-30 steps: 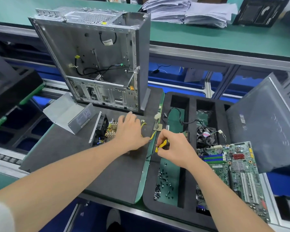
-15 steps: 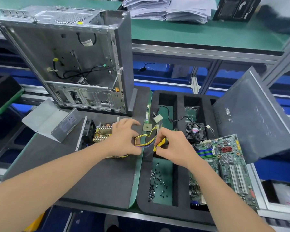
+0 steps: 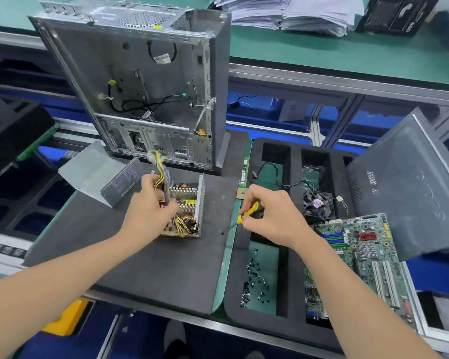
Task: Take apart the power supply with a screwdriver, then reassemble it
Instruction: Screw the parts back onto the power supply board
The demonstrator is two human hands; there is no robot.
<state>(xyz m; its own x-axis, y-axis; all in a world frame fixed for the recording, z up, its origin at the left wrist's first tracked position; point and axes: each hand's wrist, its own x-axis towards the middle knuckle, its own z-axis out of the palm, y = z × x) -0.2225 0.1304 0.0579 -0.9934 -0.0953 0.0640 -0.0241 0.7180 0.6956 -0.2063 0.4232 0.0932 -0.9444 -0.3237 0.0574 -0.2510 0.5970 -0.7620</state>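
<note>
The opened power supply lies on the black foam mat, its circuit board, coils and heat-sink fins bare. My left hand grips its bundle of yellow and purple cables, lifted up and blurred, over the board's left side. The supply's grey metal cover lies off to the left. My right hand holds a yellow-and-black screwdriver, tip pointing down-left near the mat's green edge, apart from the supply.
An empty computer case stands upright behind the supply. To the right, a black foam tray holds several loose screws, a fan and a motherboard. A grey side panel leans at far right.
My left hand swung the cable bundle from the right of the supply up and over to its left. The supply now shows turned, board facing me. My right hand stayed on the screwdriver.
</note>
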